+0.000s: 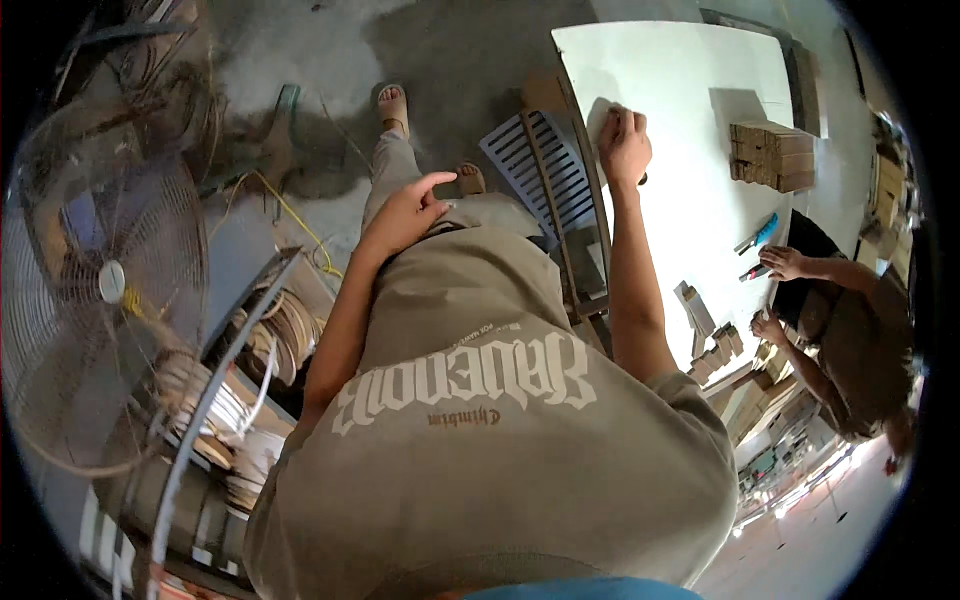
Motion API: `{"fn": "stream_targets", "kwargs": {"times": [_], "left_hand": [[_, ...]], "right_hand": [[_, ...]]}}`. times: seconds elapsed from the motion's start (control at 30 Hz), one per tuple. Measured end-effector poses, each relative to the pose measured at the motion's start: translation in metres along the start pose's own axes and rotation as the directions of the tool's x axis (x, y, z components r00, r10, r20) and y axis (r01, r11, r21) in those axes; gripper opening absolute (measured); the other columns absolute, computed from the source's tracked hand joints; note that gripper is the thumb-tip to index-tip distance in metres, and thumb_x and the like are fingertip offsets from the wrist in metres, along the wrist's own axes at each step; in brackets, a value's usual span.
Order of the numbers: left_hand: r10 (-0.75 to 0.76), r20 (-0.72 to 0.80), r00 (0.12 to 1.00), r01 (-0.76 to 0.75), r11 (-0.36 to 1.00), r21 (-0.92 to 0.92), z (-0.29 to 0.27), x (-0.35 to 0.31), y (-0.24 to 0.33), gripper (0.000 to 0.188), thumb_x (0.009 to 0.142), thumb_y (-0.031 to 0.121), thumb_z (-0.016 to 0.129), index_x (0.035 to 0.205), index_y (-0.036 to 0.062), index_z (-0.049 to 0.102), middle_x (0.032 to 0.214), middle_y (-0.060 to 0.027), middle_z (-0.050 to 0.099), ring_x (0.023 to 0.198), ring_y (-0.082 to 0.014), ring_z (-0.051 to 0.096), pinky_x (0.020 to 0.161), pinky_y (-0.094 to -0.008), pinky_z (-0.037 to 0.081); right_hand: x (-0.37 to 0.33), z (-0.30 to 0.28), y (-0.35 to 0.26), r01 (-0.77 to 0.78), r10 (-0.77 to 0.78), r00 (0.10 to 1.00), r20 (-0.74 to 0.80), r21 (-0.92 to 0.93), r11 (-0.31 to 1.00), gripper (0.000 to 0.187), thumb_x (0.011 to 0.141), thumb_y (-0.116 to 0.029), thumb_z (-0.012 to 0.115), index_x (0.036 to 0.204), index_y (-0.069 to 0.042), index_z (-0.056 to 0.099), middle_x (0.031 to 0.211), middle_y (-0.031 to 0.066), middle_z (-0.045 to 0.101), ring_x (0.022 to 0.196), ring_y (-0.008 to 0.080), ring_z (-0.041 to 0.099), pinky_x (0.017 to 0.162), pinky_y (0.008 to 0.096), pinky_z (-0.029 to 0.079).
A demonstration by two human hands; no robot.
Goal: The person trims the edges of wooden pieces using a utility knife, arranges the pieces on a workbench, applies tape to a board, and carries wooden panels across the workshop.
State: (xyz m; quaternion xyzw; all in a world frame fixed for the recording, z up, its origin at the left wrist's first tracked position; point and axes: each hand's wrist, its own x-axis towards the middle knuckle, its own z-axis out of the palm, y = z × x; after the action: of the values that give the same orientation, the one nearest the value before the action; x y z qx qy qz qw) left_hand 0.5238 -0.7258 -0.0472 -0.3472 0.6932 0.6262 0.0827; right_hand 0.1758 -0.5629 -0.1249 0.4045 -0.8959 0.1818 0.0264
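Observation:
My right hand [625, 148] rests at the left edge of a white tabletop [690, 90], its fingers curled in. A small dark bit shows beside its wrist, but what the fingers hold, if anything, is hidden. In front of my waist hangs my left hand [408, 215], thumb and forefinger apart, holding nothing. Farther right on the same table stands a stack of brown cardboard pieces [770, 155]. A blue-handled tool [765, 230] and a red-and-black tool [754, 272] lie near a co-worker's hands.
A co-worker [860, 320] is at the table's right side, close to several cardboard strips [715, 340]. To my left are a large caged fan [110, 280], a metal rail [215, 400] and rolls of strapping [285, 335]. A slatted grey panel [545, 170] stands beside the table.

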Motion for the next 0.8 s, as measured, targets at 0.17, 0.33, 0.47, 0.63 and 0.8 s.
{"fn": "stream_targets", "kwargs": {"times": [0.17,0.33,0.47,0.63,0.8], "left_hand": [[0.066,0.090,0.994,-0.067,0.998,0.009,-0.084,0.051,0.019,0.048,0.092,0.016,0.066,0.138,0.0129,0.055,0.073,-0.0033,0.056,0.068,-0.0147,0.052,0.067,-0.0309,0.045],[0.067,0.100,0.993,-0.076,0.994,0.079,-0.190,0.101,0.005,0.050,0.091,0.013,0.067,0.140,0.0118,0.055,0.070,-0.0002,0.045,0.064,-0.0116,0.043,0.062,-0.0302,0.041],[0.202,0.089,0.975,-0.214,0.961,0.175,-0.266,0.155,0.034,0.049,0.091,0.008,0.066,0.139,0.0093,0.054,0.070,-0.0022,0.047,0.065,-0.0138,0.045,0.063,-0.0317,0.043],[0.245,0.154,0.957,-0.281,0.916,0.286,-0.313,0.226,0.120,0.051,0.090,0.006,0.066,0.139,0.0111,0.054,0.079,-0.0066,0.057,0.074,-0.0192,0.056,0.075,-0.0324,0.049],[0.500,0.370,0.783,-0.598,0.770,0.224,-0.287,0.307,0.174,0.059,0.081,0.002,0.068,0.138,0.0123,0.054,0.126,-0.0164,0.060,0.116,-0.0307,0.060,0.094,-0.0392,0.051]], "right_hand": [[0.006,-0.006,-0.001,-0.189,0.218,0.964,0.154,-0.181,0.965,0.024,0.092,-0.017,0.056,0.115,-0.010,0.060,0.104,0.0189,0.062,0.086,0.0392,0.064,0.075,0.0485,0.051],[0.004,0.006,-0.026,-0.381,0.415,0.875,0.249,-0.176,0.908,0.027,0.094,-0.019,0.051,0.117,-0.005,0.053,0.108,0.0238,0.057,0.095,0.0420,0.060,0.082,0.0537,0.048],[0.035,-0.014,-0.054,-0.568,0.618,0.733,0.284,-0.243,0.786,0.026,0.094,-0.018,0.048,0.113,0.000,0.052,0.109,0.0247,0.058,0.099,0.0413,0.061,0.086,0.0519,0.050],[0.053,-0.014,-0.060,-0.672,0.709,0.644,0.287,-0.230,0.704,0.031,0.091,-0.013,0.045,0.115,0.004,0.053,0.115,0.0295,0.057,0.107,0.0467,0.058,0.091,0.0529,0.050],[0.049,0.003,-0.049,-0.717,0.764,0.548,0.339,-0.279,0.639,0.034,0.087,-0.013,0.047,0.114,0.003,0.058,0.123,0.0291,0.058,0.116,0.0428,0.056,0.101,0.0485,0.045]]}}
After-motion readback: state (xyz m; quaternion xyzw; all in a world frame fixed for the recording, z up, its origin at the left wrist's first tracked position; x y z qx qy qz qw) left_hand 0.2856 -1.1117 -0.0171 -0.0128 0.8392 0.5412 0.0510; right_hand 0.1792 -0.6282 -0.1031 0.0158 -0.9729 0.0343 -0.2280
